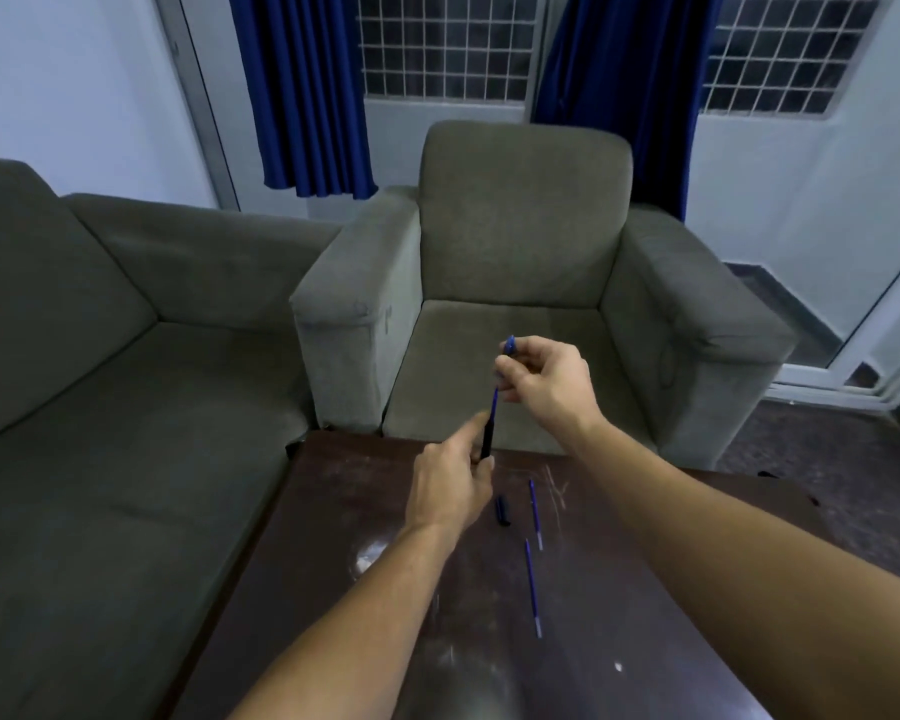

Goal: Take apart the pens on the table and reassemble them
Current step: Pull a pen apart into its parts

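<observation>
My left hand grips a dark pen barrel upright above the far edge of the table. A blue refill sticks up out of the barrel into my right hand, which pinches its upper end together with a small blue cap piece. On the dark wooden table lie two loose blue refills and a short dark pen part, just right of my left hand.
A grey armchair stands right behind the table. A grey sofa runs along the left. Blue curtains and barred windows are at the back. A glass door frame is at the far right.
</observation>
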